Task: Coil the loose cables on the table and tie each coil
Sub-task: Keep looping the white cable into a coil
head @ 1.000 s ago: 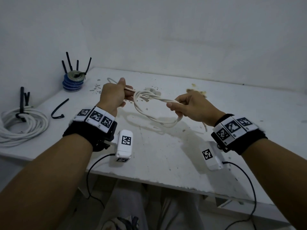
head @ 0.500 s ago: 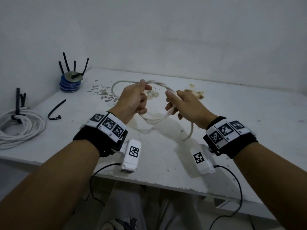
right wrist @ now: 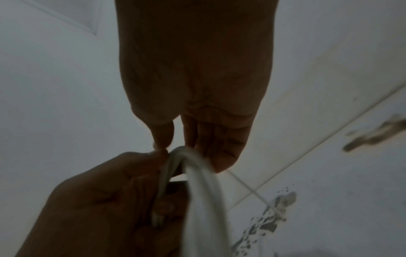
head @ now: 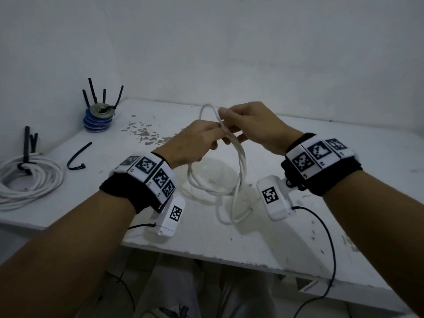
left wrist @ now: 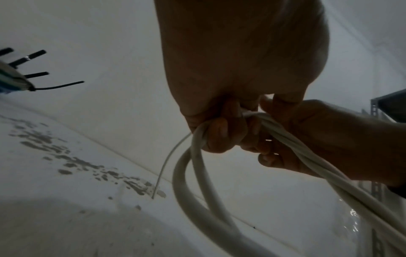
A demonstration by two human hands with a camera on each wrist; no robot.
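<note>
A thin white cable (head: 239,171) hangs in several loops above the white table (head: 298,237), its lowest loop reaching the tabletop. My left hand (head: 197,143) grips the top of the loops (left wrist: 197,156) with curled fingers. My right hand (head: 250,127) pinches the same cable (right wrist: 197,173) right beside it, and a small loop sticks up behind both hands. A finished white cable coil (head: 27,182) bound by a black tie lies at the table's left edge.
A loose black tie (head: 78,157) lies left of my hands. A blue stack of spools (head: 98,118) with several black ties standing in it sits in the far left corner by the wall. Paint chips mark the tabletop (head: 142,134).
Both hands came together, from apart to touching. The cable went from a stretched strand to loops gathered and hanging below the hands.
</note>
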